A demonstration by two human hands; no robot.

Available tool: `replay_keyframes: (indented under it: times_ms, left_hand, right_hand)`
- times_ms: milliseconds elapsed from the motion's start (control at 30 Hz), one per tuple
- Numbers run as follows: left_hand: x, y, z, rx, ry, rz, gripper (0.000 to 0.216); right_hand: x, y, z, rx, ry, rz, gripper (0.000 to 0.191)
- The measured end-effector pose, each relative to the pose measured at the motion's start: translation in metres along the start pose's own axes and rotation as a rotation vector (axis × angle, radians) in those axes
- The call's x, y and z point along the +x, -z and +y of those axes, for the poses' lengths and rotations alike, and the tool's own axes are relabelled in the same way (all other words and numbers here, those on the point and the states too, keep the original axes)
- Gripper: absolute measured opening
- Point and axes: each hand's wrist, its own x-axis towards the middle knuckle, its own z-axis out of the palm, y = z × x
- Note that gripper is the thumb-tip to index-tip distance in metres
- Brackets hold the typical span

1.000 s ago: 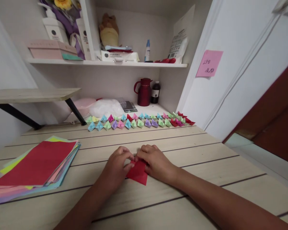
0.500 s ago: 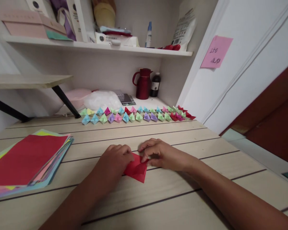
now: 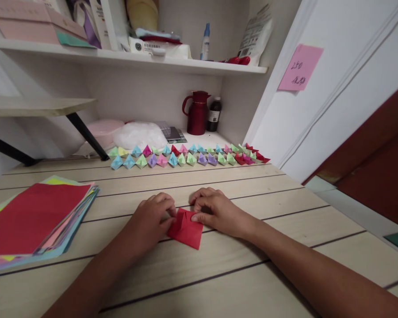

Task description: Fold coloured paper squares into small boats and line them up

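A small folded red paper point(image 3: 186, 230) lies on the wooden table point(image 3: 239, 274) in front of me. My left hand point(image 3: 151, 218) has its fingers curled and pressed onto the paper's left upper edge. My right hand point(image 3: 212, 211) pinches the right upper edge with curled fingers. Both hands rest on the tabletop with the paper between them. A fold line runs down the middle of the paper's top.
A stack of coloured paper sheets point(image 3: 36, 221) with a red one on top lies at the left. Two rows of small folded paper shapes point(image 3: 185, 157) line the back of the table. Behind stand a dark red jug point(image 3: 197, 112), a dark bottle point(image 3: 215, 115) and a pink note point(image 3: 300, 67).
My hands have shifted on the red paper, the flaps at its top now lie closer together. The view has tilted slightly down.
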Motion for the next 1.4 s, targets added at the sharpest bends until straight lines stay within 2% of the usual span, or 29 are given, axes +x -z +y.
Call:
replay_keyframes:
  times_ms: [133, 367, 500, 567, 633, 700, 800, 867, 933, 1000, 1067, 1200, 1400]
  left_hand:
    - [-0.001, 0.003, -0.001, 0.039, 0.020, -0.008, 0.010]
    - [-0.006, 0.005, 0.006, 0.173, 0.028, -0.039, 0.010]
    - [-0.009, 0.010, 0.003, 0.240, -0.014, -0.049, 0.034]
    - [-0.010, 0.015, 0.001, 0.268, -0.063, -0.011, 0.047]
    - [-0.009, 0.020, 0.003, 0.280, -0.054, 0.056, 0.047]
    - [-0.009, 0.024, 0.008, 0.239, 0.021, 0.147, 0.043]
    - [-0.015, 0.024, 0.020, 0.044, 0.205, 0.254, 0.036]
    - [-0.022, 0.018, 0.026, -0.072, 0.299, 0.256, 0.039]
    - [-0.031, 0.010, 0.027, -0.073, 0.335, 0.235, 0.041]
    - [-0.039, 0.002, 0.026, -0.029, 0.361, 0.236, 0.041]
    - [-0.043, -0.003, 0.023, -0.007, 0.339, 0.257, 0.043]
    - [-0.042, -0.003, 0.018, 0.132, 0.198, 0.294, 0.053]
    - [-0.036, 0.006, 0.018, 0.209, 0.050, 0.166, 0.043]
  right_hand:
    - [0.001, -0.006, -0.001, -0.034, -0.024, 0.047, 0.019]
    - [0.002, -0.014, -0.002, -0.131, -0.003, 0.085, 0.019]
    - [0.003, -0.014, -0.001, -0.139, 0.016, 0.089, 0.018]
    - [0.004, -0.015, -0.001, -0.131, 0.015, 0.100, 0.019]
    - [0.005, -0.017, -0.002, -0.110, 0.001, 0.128, 0.019]
    - [0.006, -0.018, -0.003, -0.079, -0.027, 0.160, 0.018]
    - [0.006, -0.017, -0.002, -0.035, -0.045, 0.160, 0.022]
    - [0.004, -0.013, -0.002, -0.011, -0.021, 0.122, 0.034]
    - [0.002, -0.009, -0.003, 0.022, 0.018, 0.081, 0.045]
    - [0.001, -0.005, -0.005, 0.070, 0.047, 0.055, 0.049]
    - [0.000, -0.005, -0.007, 0.107, 0.065, 0.044, 0.046]
    - [0.000, -0.010, -0.008, 0.050, 0.106, 0.061, 0.024]
    - [0.001, -0.013, -0.011, -0.041, 0.088, 0.055, 0.022]
